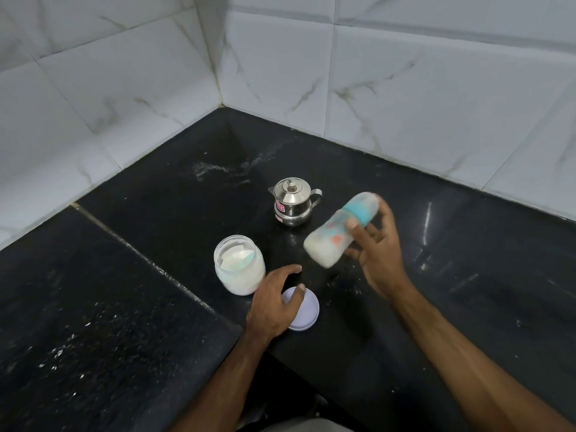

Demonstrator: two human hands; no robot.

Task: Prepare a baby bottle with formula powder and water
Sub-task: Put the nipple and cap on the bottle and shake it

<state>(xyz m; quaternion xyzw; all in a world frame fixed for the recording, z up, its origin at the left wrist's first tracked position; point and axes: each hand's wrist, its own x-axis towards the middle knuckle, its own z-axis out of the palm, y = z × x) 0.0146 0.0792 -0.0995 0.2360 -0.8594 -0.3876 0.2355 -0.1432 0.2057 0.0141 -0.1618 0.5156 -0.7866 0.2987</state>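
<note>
Baby bottle [341,229] tilted in my right hand [378,244] above the black tabletop [467,275], blurred and milky inside.

Thumb and fingers wrap its light, smooth plastic body; mid-body looks the surest hold, as it may slip. My left hand [276,302], fingers loosely spread, rests on the lid [307,310] beside the open powder jar [239,265]; a steel pot [293,202] stands behind.

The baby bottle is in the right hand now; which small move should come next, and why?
Probably keep shaking: the baby bottle, capped and tilted in the right hand, looks blurred, with pale contents. The left hand rests on the lid beside the open powder jar.
</note>
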